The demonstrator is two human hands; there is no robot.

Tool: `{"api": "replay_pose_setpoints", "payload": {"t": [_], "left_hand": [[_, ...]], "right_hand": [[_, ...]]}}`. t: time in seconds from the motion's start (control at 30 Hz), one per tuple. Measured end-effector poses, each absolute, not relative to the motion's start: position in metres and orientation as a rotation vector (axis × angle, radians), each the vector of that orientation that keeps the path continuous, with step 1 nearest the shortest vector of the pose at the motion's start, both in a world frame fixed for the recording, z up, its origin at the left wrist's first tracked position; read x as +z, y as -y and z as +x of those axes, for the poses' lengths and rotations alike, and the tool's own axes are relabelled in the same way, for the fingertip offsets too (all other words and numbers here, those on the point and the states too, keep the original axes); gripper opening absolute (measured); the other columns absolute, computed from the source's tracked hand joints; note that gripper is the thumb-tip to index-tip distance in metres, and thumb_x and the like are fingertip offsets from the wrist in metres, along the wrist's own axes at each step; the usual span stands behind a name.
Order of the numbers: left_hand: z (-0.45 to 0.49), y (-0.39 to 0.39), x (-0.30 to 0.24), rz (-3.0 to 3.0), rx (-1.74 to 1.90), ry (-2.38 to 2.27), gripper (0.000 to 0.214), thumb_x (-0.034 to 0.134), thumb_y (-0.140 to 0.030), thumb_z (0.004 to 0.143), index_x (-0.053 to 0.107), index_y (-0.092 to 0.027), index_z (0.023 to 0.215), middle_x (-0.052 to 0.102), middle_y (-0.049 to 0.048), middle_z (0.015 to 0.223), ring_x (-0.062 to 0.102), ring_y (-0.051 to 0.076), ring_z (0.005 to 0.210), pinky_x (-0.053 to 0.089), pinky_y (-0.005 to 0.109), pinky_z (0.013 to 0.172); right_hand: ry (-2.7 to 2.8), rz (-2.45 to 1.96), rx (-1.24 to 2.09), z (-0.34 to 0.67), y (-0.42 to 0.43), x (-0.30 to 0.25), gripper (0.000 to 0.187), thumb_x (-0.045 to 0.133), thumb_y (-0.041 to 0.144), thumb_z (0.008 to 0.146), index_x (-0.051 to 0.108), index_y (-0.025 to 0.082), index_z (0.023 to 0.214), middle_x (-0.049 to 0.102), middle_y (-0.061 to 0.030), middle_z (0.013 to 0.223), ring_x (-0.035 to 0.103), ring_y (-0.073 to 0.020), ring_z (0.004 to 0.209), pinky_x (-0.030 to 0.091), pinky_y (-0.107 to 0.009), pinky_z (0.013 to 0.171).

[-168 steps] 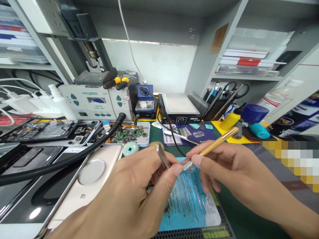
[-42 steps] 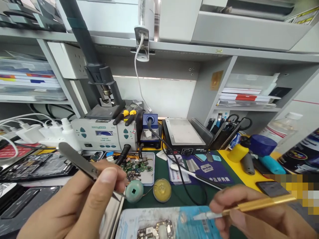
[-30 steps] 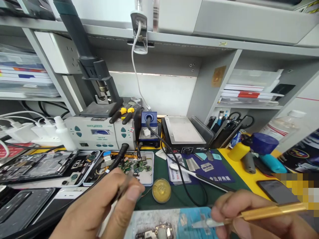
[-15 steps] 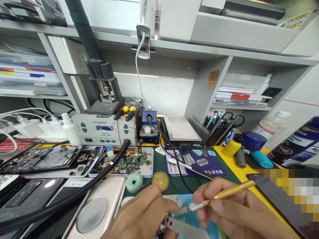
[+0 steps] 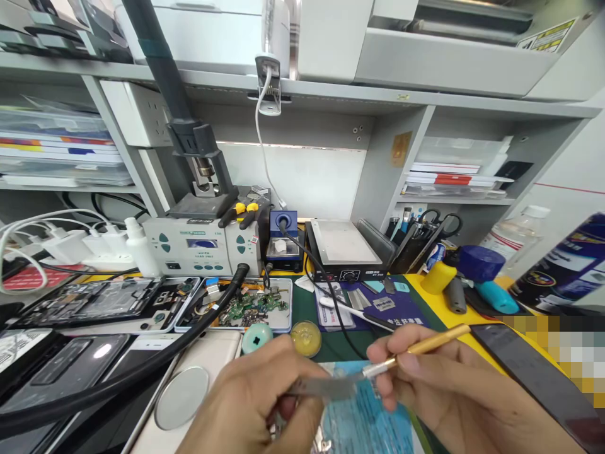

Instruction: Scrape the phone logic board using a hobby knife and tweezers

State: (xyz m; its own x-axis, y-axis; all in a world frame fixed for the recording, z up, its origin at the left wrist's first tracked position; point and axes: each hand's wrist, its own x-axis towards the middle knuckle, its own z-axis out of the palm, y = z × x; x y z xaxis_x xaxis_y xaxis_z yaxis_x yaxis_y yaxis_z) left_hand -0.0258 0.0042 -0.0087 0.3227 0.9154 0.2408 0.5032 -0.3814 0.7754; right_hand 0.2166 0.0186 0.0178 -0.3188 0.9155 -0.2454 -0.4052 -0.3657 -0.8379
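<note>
Pinching steel tweezers (image 5: 321, 386), left hand (image 5: 250, 403) meets right hand's (image 5: 439, 391) gold-handled knife (image 5: 416, 350).

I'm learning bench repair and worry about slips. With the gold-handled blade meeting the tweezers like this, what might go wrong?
The gold-handled blade in the right hand points at the left hand pinching the tweezers; a slip might nick a fingertip. Both tools are raised above the blue mat, so anything small knocked loose could vanish among the bench clutter.
</note>
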Motion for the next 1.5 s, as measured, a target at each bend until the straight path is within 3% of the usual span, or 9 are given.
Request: {"api": "replay_pose_setpoints", "payload": {"t": [0.13, 0.27, 0.47, 0.63, 0.83, 0.93, 1.07, 1.27, 1.5], "left_hand": [[-0.026, -0.007, 0.013, 1.452, 0.786, -1.259, 0.043, 0.062, -0.058, 0.096, 0.071, -0.019, 0.082, 0.043, -0.0034, 0.067, 0.036, 0.011, 0.062, 0.028, 0.024, 0.056], [-0.029, -0.006, 0.026, 1.080, 0.698, -1.196, 0.048, 0.078, -0.066, 0.083, 0.075, -0.018, 0.087, 0.028, -0.0103, 0.053, 0.020, 0.007, 0.051, 0.016, 0.024, 0.051], [-0.032, -0.008, 0.026, 0.787, 0.715, -1.053, 0.054, 0.092, -0.064, 0.069, 0.080, -0.015, 0.088, 0.041, -0.0081, 0.061, 0.023, 0.001, 0.047, 0.013, 0.019, 0.043], [-0.032, -0.007, 0.028, 0.755, 0.725, -1.035, 0.045, 0.092, -0.054, 0.072, 0.080, -0.014, 0.087, 0.046, -0.0071, 0.064, 0.026, 0.000, 0.047, 0.014, 0.018, 0.043], [-0.033, -0.008, 0.025, 0.922, 0.776, -1.122, 0.044, 0.086, -0.058, 0.078, 0.071, -0.017, 0.080, 0.028, -0.0115, 0.051, 0.017, 0.004, 0.047, 0.011, 0.021, 0.045], [-0.039, -0.009, 0.020, 1.021, 0.810, -1.183, 0.045, 0.082, -0.060, 0.081, 0.067, -0.018, 0.077, 0.029, -0.0101, 0.053, 0.019, 0.005, 0.048, 0.011, 0.023, 0.045], [-0.048, -0.011, 0.018, 1.185, 0.794, -1.230, 0.040, 0.080, -0.058, 0.084, 0.073, -0.019, 0.079, 0.030, -0.0080, 0.058, 0.021, 0.006, 0.050, 0.015, 0.021, 0.042], [-0.051, -0.014, 0.018, 1.283, 0.806, -1.245, 0.033, 0.075, -0.053, 0.089, 0.074, -0.021, 0.078, 0.035, -0.0071, 0.057, 0.022, 0.006, 0.049, 0.015, 0.021, 0.042], [-0.050, -0.011, 0.015, 1.316, 0.822, -1.170, 0.049, 0.065, -0.064, 0.097, 0.061, -0.020, 0.076, 0.025, -0.0070, 0.063, 0.017, 0.007, 0.055, 0.016, 0.021, 0.045]], "right_hand": [[0.852, -0.931, 1.834, 0.223, -0.020, 0.013, 0.005, 0.082, 0.026, 0.091, 0.085, 0.024, 0.088, 0.079, -0.0024, 0.099, 0.073, -0.0193, 0.087, 0.062, -0.031, 0.083], [0.872, -0.932, 1.852, 0.227, -0.020, 0.009, 0.006, 0.078, 0.026, 0.094, 0.085, 0.026, 0.093, 0.079, -0.0019, 0.103, 0.073, -0.0203, 0.091, 0.063, -0.032, 0.086], [0.912, -0.922, 1.852, 0.234, -0.021, 0.003, 0.007, 0.079, 0.027, 0.095, 0.085, 0.026, 0.097, 0.079, -0.0024, 0.103, 0.073, -0.0215, 0.092, 0.064, -0.033, 0.085], [0.900, -0.924, 1.844, 0.234, -0.025, 0.001, 0.008, 0.078, 0.026, 0.095, 0.085, 0.026, 0.098, 0.079, -0.0020, 0.104, 0.073, -0.0212, 0.094, 0.064, -0.032, 0.087], [0.938, -1.006, 1.748, 0.232, -0.023, 0.004, 0.006, 0.083, 0.027, 0.091, 0.085, 0.024, 0.096, 0.081, -0.0038, 0.100, 0.075, -0.0194, 0.087, 0.066, -0.026, 0.082], [0.948, -1.075, 1.605, 0.233, -0.023, 0.004, 0.017, 0.090, 0.028, 0.084, 0.085, 0.025, 0.100, 0.082, -0.0062, 0.093, 0.078, -0.0216, 0.083, 0.068, -0.026, 0.077], [0.968, -1.185, 1.533, 0.238, -0.022, 0.000, 0.031, 0.097, 0.033, 0.076, 0.086, 0.027, 0.104, 0.084, -0.0081, 0.098, 0.079, -0.0225, 0.079, 0.068, -0.026, 0.071], [0.950, -1.384, 1.331, 0.236, -0.020, -0.005, 0.035, 0.101, 0.045, 0.068, 0.088, 0.028, 0.096, 0.083, -0.0074, 0.096, 0.077, -0.0187, 0.075, 0.065, -0.017, 0.072], [0.982, -1.412, 1.213, 0.237, -0.022, 0.000, 0.038, 0.101, 0.049, 0.064, 0.087, 0.029, 0.093, 0.081, -0.0051, 0.093, 0.076, -0.0198, 0.072, 0.065, -0.017, 0.065]]}}
